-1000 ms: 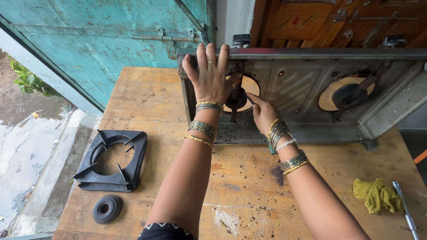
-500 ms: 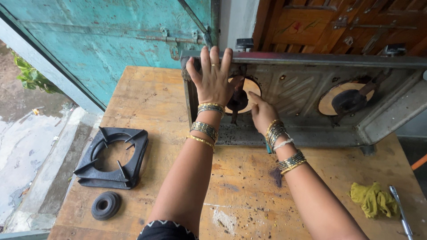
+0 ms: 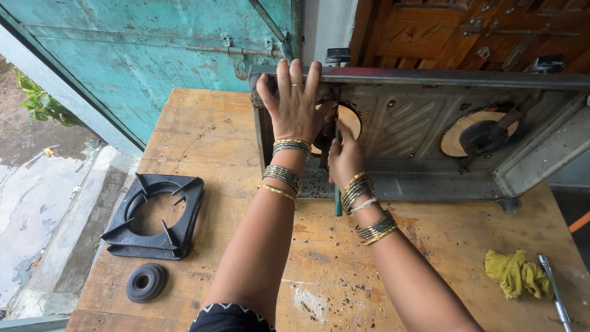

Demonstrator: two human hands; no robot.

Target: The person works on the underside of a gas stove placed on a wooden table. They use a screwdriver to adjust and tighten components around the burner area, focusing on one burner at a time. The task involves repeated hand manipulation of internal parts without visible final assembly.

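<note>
stove (image 3: 430, 147) stands tipped on edge, long axis left to right, at the far side of the table (image 3: 203, 135); left hand (image 3: 295, 104) spread flat over its top-left rim, right hand (image 3: 345, 161) clenched on a green-handled tool (image 3: 337, 201) (tip hidden) just right of it.

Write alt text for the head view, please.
A gas stove stands tipped on its edge on a wooden table; the left hand steadies its top rim while the right hand works a tool at a burner hole. A pan support lies nearby.
</note>
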